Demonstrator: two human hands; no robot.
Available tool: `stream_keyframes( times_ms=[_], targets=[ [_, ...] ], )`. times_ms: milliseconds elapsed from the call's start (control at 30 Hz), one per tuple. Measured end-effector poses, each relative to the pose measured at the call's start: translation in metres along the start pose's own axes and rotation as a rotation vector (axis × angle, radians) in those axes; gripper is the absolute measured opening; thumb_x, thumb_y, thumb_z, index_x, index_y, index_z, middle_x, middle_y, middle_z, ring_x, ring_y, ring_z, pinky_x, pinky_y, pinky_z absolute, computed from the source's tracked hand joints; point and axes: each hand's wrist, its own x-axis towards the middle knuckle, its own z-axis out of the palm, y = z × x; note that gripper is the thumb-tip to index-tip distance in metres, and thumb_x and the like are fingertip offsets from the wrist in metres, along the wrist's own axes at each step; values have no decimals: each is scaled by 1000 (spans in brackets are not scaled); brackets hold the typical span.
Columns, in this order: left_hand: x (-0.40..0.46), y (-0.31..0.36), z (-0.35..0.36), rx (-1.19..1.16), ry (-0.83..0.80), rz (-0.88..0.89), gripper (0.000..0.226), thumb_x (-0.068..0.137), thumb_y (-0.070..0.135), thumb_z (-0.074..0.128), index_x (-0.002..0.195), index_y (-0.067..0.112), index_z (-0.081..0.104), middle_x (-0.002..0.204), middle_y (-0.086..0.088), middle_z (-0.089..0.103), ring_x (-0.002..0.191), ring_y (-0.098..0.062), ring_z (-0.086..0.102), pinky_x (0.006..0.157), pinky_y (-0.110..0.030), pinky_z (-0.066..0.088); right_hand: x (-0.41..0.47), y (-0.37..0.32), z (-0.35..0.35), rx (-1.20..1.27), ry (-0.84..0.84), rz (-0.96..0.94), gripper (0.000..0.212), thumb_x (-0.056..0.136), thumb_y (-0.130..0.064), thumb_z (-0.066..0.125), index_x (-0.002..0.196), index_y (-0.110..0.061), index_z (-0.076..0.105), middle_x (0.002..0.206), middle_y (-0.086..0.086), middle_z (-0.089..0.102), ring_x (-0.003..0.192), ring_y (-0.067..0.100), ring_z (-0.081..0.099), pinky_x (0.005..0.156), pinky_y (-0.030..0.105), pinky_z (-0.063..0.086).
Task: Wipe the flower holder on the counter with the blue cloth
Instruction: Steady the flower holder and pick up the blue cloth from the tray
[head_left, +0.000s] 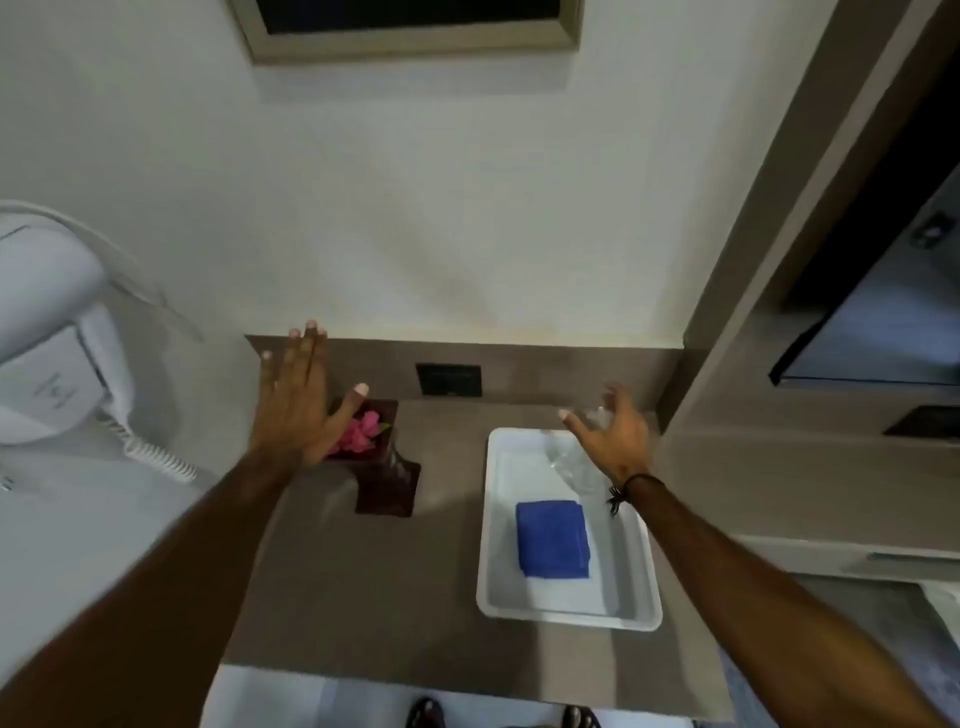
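While both hands (296, 400) (613, 441) hover, each grip released: one flower holder (387, 467), one blue cloth (553, 538).

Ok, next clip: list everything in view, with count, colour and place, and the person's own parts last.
flower holder: one, dark brown, on the counter left of the tray, pink flowers in its top
blue cloth: one, folded, in the tray
tray: one, white, on the counter's right half
clear glass: one, transparent, at the tray's far end
counter: one, grey-brown, against the wall
wall socket: one, black, on the backsplash
hair dryer: one, white, wall-mounted at left with a coiled cord
picture frame: one, beige, top of wall
left hand: open, over the flower holder
right hand: open, over the tray's far end, dark wristband
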Motion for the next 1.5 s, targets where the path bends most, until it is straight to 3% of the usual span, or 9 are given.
stream_keyframes(
  times_ms=[167,367,533,667,867,1033,1267,1433,1500],
  targets=[
    [-35,17,20,-139,-167,-195,109,99,76,40,176,10,-1,187,-10,-4,175,-28,-4,140,-47,-3,1,11,20,287,80,146,46,86,-43,72,119,-13,67,106,5,73,101,27,70,93,39,57],
    [-73,43,22,-326,-137,-421,106,94,58,68,173,4,22,183,-20,23,172,-38,20,140,-53,17,4,18,35,360,39,221,54,93,-49,61,131,-11,61,105,14,75,103,32,71,99,49,56],
    [-75,52,24,-426,-121,-507,95,93,51,74,166,0,38,171,-25,42,163,-43,36,133,-57,30,15,-2,38,313,-26,187,47,89,-54,64,111,-13,69,87,10,73,79,29,72,76,46,63],
    [-73,49,30,-524,-118,-552,95,92,50,76,166,2,40,173,-23,41,165,-43,34,134,-59,29,-2,-34,67,294,-296,82,30,93,-43,64,87,-14,64,65,8,64,58,24,64,65,45,60],
    [-72,48,35,-548,-121,-567,95,92,49,77,166,3,39,174,-22,41,166,-42,33,134,-60,30,-46,-66,139,296,-506,197,35,86,-45,70,80,-11,70,68,10,70,57,25,68,67,50,64],
    [-72,49,36,-541,-110,-550,95,91,49,77,166,5,39,174,-21,41,167,-41,31,135,-60,28,-60,-72,169,228,-544,149,29,82,-46,74,83,-17,68,75,6,74,56,16,69,61,35,65],
    [-69,38,43,-555,-126,-557,100,88,57,76,166,4,40,174,-21,42,166,-40,33,135,-59,29,-41,-65,146,297,-346,249,35,80,-54,72,86,-19,68,80,4,74,74,23,74,72,37,64],
    [-70,40,51,-562,-91,-598,110,89,52,78,173,5,23,182,-19,25,172,-38,18,140,-54,16,-1,-33,83,428,-87,94,19,95,-32,64,110,-21,65,73,-4,66,65,12,66,64,28,58],
    [-69,40,53,-551,-80,-603,113,91,49,78,174,4,17,183,-20,21,173,-38,14,141,-51,12,9,-18,67,407,-81,131,20,97,-31,61,104,-13,69,78,1,69,71,13,65,70,29,54]
  ],
)
